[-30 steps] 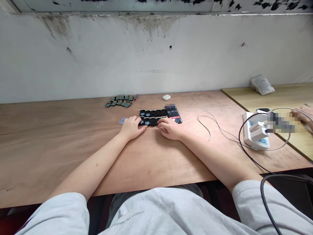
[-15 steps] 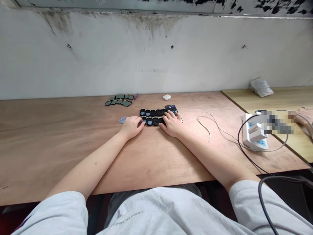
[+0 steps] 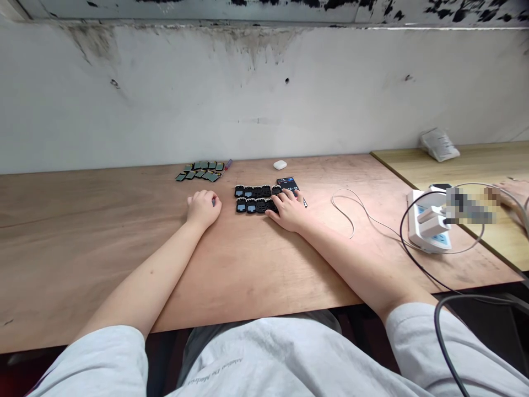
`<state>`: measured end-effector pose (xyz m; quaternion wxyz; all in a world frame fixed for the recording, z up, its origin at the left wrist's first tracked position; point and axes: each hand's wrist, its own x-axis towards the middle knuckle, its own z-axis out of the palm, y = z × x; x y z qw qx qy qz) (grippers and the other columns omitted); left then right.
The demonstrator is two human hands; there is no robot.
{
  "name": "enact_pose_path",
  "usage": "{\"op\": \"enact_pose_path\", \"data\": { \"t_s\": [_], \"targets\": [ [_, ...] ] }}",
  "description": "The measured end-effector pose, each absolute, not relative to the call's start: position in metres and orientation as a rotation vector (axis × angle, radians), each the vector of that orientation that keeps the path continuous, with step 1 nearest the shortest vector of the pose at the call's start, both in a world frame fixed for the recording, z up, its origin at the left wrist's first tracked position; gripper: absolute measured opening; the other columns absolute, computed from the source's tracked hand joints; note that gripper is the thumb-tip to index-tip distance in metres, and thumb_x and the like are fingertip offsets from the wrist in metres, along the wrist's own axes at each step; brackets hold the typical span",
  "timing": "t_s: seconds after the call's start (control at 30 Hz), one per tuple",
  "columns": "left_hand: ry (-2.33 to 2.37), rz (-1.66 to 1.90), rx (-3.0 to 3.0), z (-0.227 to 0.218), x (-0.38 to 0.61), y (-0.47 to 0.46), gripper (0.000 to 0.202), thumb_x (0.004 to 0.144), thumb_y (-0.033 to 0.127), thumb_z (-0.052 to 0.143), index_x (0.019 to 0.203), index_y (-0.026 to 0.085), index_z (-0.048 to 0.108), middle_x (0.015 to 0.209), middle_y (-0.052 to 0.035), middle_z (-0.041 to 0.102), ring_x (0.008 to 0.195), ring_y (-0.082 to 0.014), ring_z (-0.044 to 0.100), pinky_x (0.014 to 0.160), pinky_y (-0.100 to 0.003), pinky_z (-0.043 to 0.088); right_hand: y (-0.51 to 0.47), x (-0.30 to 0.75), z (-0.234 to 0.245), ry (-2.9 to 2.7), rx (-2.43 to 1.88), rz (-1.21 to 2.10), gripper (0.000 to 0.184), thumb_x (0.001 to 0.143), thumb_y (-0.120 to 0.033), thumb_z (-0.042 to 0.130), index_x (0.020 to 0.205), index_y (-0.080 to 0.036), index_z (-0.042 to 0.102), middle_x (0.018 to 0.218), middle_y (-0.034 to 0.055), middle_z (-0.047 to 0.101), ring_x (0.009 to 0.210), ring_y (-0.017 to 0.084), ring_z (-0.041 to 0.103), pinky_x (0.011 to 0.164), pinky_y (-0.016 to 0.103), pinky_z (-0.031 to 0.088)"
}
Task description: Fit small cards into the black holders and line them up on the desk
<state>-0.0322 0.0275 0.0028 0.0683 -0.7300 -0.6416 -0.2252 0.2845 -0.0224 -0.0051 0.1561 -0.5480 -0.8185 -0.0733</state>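
Two rows of small black plastic housings (image 3: 260,205) lie in front of me, with pale blue-grey pads in the leftmost ones. To the left of them, my left hand (image 3: 204,208) is closed, fingers curled down at the tabletop. A small dark bluish bit shows by its fingertips, too small to name. The hand covers the spot where the loose pale blue pieces lay. Across the right end of the rows rests my right hand (image 3: 290,210), fingers apart, touching the housings and overlapping a phone (image 3: 287,183) with a lit screen.
Several black-edged pieces with grey-green faces (image 3: 199,172) lie at the back, beside a small screwdriver (image 3: 228,164). A white earbud case (image 3: 280,165) sits near the wall. On the right are a power strip (image 3: 430,234), loose cables (image 3: 351,194), a white packet (image 3: 440,144) and another person's hand (image 3: 514,190).
My left hand has moved left, from the near row's left end onto the loose blue pieces, uncovering the leftmost housings. My right hand stays on the rows' right end.
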Motion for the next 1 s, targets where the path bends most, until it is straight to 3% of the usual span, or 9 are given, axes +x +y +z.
{"op": "enact_pose_path", "data": {
  "t_s": [0.27,0.53,1.0],
  "targets": [
    [-1.994,-0.646,-2.138,0.001,-0.037,0.031,0.021,0.093,0.028,0.051,0.091,0.019,0.07,0.106,-0.0161,0.07,0.109,-0.0371,0.059,0.093,-0.05,0.041,-0.024,0.284,-0.006,-2.286,-1.516,-0.304,0.044,0.108,-0.054,0.047,0.127,-0.019,0.066,0.121,0.0171,0.072,0.125,0.036,0.053,0.116,0.056,0.023],
    [-2.075,-0.694,-2.148,0.0,-0.053,0.038,0.028,0.085,0.013,0.054,0.102,0.02,0.075,0.117,-0.0148,0.071,0.12,-0.0374,0.058,0.1,-0.052,0.043,-0.031,0.284,0.001,-2.247,-1.513,-0.351,0.046,0.113,-0.043,0.035,0.097,-0.02,0.072,0.098,0.0106,0.078,0.1,0.029,0.061,0.114,0.05,0.023],
    [-2.077,-0.604,-2.169,-0.003,-0.049,0.037,0.029,0.092,0.033,0.053,0.103,0.023,0.079,0.123,-0.0156,0.063,0.122,-0.0376,0.053,0.103,-0.053,0.042,-0.037,0.288,0.008,-2.221,-1.446,-0.375,0.051,0.113,-0.041,0.039,0.079,-0.021,0.071,0.082,0.0061,0.079,0.086,0.024,0.061,0.112,0.044,0.025]
  ]
}}
